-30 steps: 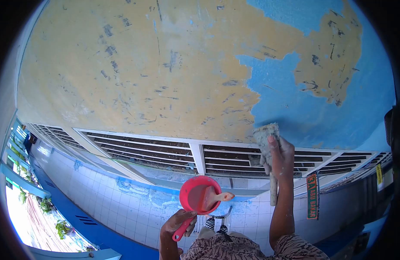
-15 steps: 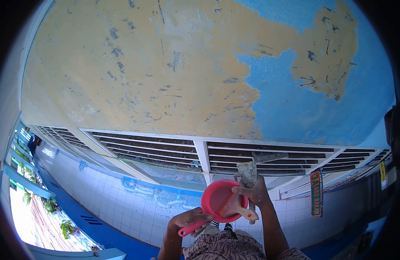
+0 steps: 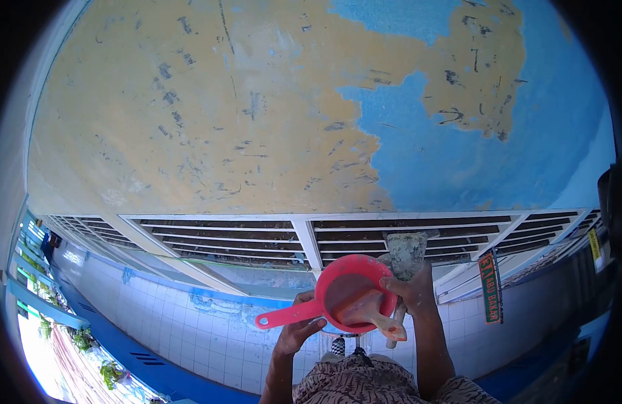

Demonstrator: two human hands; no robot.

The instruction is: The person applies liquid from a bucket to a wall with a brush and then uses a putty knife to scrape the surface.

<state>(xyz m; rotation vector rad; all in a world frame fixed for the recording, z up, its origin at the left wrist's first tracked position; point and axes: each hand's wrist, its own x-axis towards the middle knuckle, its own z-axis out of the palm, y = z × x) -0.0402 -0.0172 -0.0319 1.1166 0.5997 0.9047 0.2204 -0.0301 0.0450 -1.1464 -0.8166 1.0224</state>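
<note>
the left hand (image 3: 299, 330) is closed around the long handle of a red scoop cup (image 3: 355, 291), holding it up in front of the body, low in the middle of the view. the cup is tipped toward the camera so you can see inside, and a brush with a pale handle (image 3: 370, 315) lies in it, its handle sticking out over the lower right rim. the right hand (image 3: 406, 291) is at the right side of the cup, touching its rim, and its fingers are wrapped around a gray, dirty scraper (image 3: 406, 250) whose flat wide end pokes up just above the cup. both hands are shut tight on their things. above the hands is a big ceiling (image 3: 210, 114) with blue paint on the right and bare yellow patches where the paint is gone. below it runs a row of white slatted vents (image 3: 223, 236), then a white tiled wall (image 3: 190, 323). a green and red sign (image 3: 487, 288) hangs at the right.
</note>
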